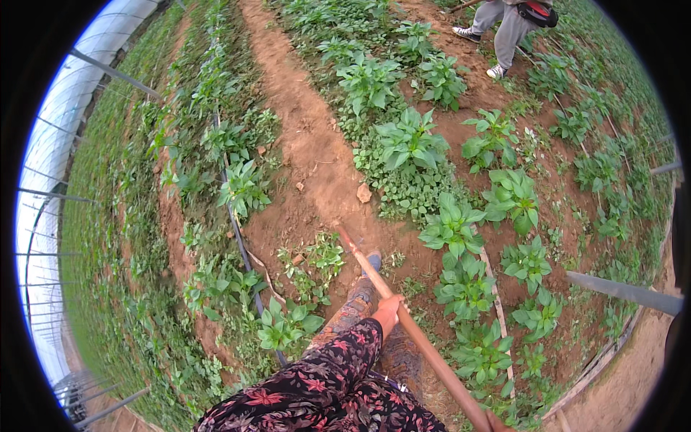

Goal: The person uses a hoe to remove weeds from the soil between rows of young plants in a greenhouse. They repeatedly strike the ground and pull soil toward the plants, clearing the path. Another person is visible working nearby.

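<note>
My left hand [390, 314] is wrapped around the middle of a long wooden tool handle [440, 359], which slants from the bottom right toward the soil ahead. At the lower picture edge, only a sliver of my right hand [498, 423] shows, against the near part of the handle. The far end of the handle reaches the bare soil by my shoe [372, 262]; the tool's head cannot be made out there. Loose, uprooted-looking weeds [324, 252] lie just left of that end. A leafy crop plant [452, 225] grows to its right.
A bare soil path [324, 146] runs ahead between planted rows, with a stone [364, 193] on it. Black drip hose [240, 237] follows the left row. A metal pole [626, 291] juts in at right. Another person [507, 32] stands among plants at the upper right.
</note>
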The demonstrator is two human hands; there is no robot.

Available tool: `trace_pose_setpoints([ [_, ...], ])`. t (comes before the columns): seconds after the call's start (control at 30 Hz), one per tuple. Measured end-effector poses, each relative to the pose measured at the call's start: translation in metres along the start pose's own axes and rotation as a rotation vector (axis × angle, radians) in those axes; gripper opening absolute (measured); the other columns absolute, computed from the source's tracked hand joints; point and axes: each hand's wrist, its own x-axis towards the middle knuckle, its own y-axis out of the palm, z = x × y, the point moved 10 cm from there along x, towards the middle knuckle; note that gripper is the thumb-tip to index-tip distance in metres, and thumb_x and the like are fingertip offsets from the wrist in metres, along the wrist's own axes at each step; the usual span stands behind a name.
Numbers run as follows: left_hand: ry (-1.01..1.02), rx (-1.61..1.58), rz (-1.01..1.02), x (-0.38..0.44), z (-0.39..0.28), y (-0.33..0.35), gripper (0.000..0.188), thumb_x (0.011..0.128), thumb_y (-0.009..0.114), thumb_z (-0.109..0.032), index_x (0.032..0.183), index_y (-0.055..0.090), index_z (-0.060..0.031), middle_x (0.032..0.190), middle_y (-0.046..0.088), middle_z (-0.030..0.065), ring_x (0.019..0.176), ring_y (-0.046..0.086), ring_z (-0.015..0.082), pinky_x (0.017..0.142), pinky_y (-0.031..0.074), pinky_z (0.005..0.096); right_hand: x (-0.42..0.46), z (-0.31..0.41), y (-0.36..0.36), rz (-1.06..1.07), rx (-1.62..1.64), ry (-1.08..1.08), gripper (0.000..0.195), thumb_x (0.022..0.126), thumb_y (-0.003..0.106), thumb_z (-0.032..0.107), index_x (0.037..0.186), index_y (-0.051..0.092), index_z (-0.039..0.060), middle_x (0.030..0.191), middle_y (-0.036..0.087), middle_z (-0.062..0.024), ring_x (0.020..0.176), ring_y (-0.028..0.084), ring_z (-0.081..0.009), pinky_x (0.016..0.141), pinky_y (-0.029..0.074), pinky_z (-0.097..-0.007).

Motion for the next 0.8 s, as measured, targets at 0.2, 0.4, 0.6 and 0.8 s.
trace_pose_setpoints([
  [0.2,0.054,0.241,-0.198,-0.022,0.029,-0.037,0.024,0.073,0.062,-0.004,0.089,0.044,-0.0030,0.067,0.050,0.0105,0.049,0.053,0.0237,0.040,0.047,0.0388,0.078,-0.062,0.140,0.117,-0.059,0.253,0.047,0.079,0.061,0.022,0.120,0.047,0.0057,0.090,0.063,-0.0225,0.080,0.062,-0.0375,0.068,0.049,-0.0423],
  [0.4,0.314,0.271,-0.030,0.004,-0.101,0.012,0.029,0.074,0.064,-0.010,0.091,0.041,-0.0053,0.062,0.049,0.0071,0.044,0.050,0.0189,0.037,0.044,0.0332,0.148,-0.016,0.212,-0.065,0.276,0.185,0.038,0.075,0.064,0.021,0.106,0.052,0.0035,0.085,0.064,-0.0220,0.079,0.063,-0.0389,0.069,0.050,-0.0440],
  [0.6,0.394,0.338,0.077,0.050,-0.210,0.088,0.027,0.081,0.062,-0.015,0.096,0.042,-0.0067,0.064,0.049,0.0051,0.046,0.050,0.0167,0.039,0.046,0.0327,0.236,0.037,0.186,-0.239,0.423,0.027,0.029,0.072,0.066,0.020,0.093,0.057,0.0013,0.079,0.065,-0.0215,0.078,0.063,-0.0403,0.071,0.050,-0.0458],
  [0.8,0.504,0.429,0.041,0.106,-0.259,0.127,0.025,0.081,0.063,-0.017,0.092,0.044,-0.0055,0.064,0.051,0.0049,0.047,0.051,0.0167,0.040,0.046,0.0316,0.337,0.096,0.142,-0.305,0.442,0.000,0.038,0.066,0.067,0.019,0.098,0.056,0.0017,0.081,0.062,-0.0258,0.080,0.062,-0.0420,0.071,0.050,-0.0464],
])
